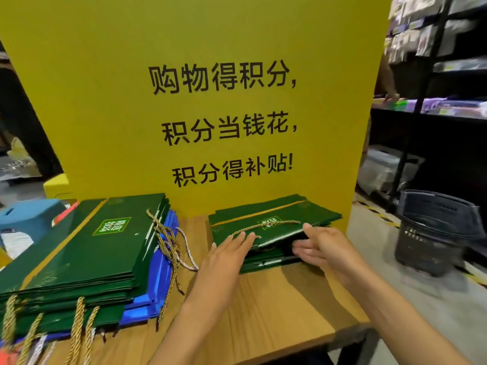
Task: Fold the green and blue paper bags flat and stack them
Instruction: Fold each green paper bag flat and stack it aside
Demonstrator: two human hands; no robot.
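Presently the left hand [232,250] lies flat on the top green bag [286,234]; the right hand [322,246], fingers straight, touches its near edge. A larger bag pile [87,256] sits left of both hands.

Blue bags [160,262] mostly covered by green bags [87,248], these cut off at the left edge, shelf goods [421,30] blurred.
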